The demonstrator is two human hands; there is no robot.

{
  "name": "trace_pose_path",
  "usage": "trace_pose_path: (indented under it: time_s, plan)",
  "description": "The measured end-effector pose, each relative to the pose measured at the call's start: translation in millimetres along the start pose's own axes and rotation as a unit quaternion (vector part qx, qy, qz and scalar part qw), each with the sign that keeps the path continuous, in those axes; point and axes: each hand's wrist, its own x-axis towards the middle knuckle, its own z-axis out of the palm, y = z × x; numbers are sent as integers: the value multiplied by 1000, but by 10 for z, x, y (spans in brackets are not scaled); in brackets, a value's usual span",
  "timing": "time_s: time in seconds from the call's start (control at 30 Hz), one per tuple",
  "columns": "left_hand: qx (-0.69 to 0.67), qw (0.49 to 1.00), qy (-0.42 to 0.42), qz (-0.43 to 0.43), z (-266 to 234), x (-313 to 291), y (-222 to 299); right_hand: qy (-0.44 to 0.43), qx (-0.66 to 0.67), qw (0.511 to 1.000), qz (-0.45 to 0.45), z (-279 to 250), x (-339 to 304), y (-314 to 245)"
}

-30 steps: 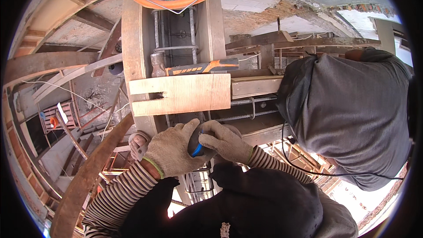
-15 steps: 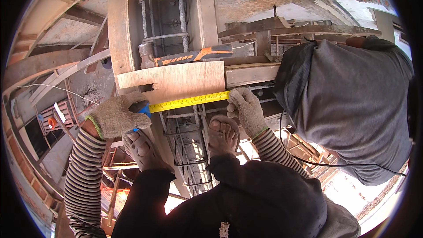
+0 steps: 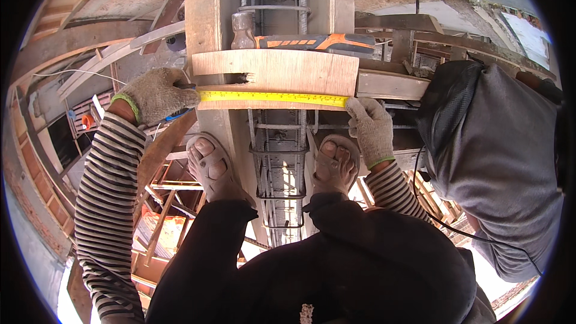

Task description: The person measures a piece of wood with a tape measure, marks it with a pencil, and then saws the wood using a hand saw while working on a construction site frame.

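Observation:
A yellow tape measure blade [image 3: 273,97] is stretched across a piece of plywood [image 3: 300,67], just above its near edge. My gloved left hand [image 3: 155,96] is closed around the tape's case at the board's left end; only bits of blue casing show. At the right end, my gloved right hand [image 3: 370,126] pinches the blade's tip by the board's corner. A dark slot with a ragged end is cut into the board's left part. Along its far edge lies a hammer [image 3: 312,42] with an orange and black handle.
Between wooden form boards [image 3: 204,9] runs a rebar cage [image 3: 279,165], with my sandalled feet on either side. A person in a grey shirt [image 3: 495,156] bends close on my right, a black cable [image 3: 444,225] hanging beside them. Timber framing and a lower level show below.
My view has shifted, and the orange bucket at the top is out of sight. The tape now lies farther onto the board, leaving a strip of plywood showing on its near side.

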Motion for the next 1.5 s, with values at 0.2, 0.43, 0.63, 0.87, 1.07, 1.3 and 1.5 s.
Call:
trace_pose_path:
  time_s: [0.2,0.43,0.63,0.87,1.07,1.3,1.5]
  plan:
    - [-38,999,-26,7,96,70,-131,-36,80,994,71,37,0,-60]
    - [-92,993,-78,13,118,228,-305,-37,146,985,89,59,51,26]
    - [-48,995,-85,31,74,227,-276,-48,162,982,81,56,75,63]
    - [-53,995,-88,11,38,190,-219,-33,157,984,81,76,57,21]
    - [-52,995,-83,11,37,203,-209,-38,156,984,80,49,85,50]
    - [-50,995,-77,-24,65,192,-210,-41,122,990,49,42,77,69]
    - [6,998,-65,1,98,75,-130,16,53,998,30,124,-71,-32]
